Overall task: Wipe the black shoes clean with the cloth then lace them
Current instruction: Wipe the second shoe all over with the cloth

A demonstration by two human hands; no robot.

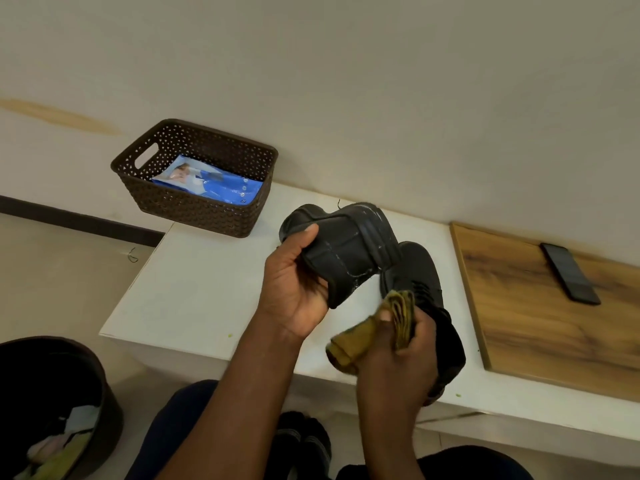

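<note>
Left hand [294, 289] grips the black shoe [346, 247] sole-up — toe far-left; right hand [398, 351] clutches the cloth [367, 327].

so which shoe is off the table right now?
The shoe gripped in the left hand, sole turned up with whitish scuffs. The other shoe sits on the white table behind the right hand, which holds the cloth.

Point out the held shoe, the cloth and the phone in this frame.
held shoe [349, 251]: head view, on its upturned sole.
cloth [398, 310]: head view, on the folded yellow wad above the right thumb.
phone [569, 273]: head view, mid-screen, lying on the wooden board.
</note>
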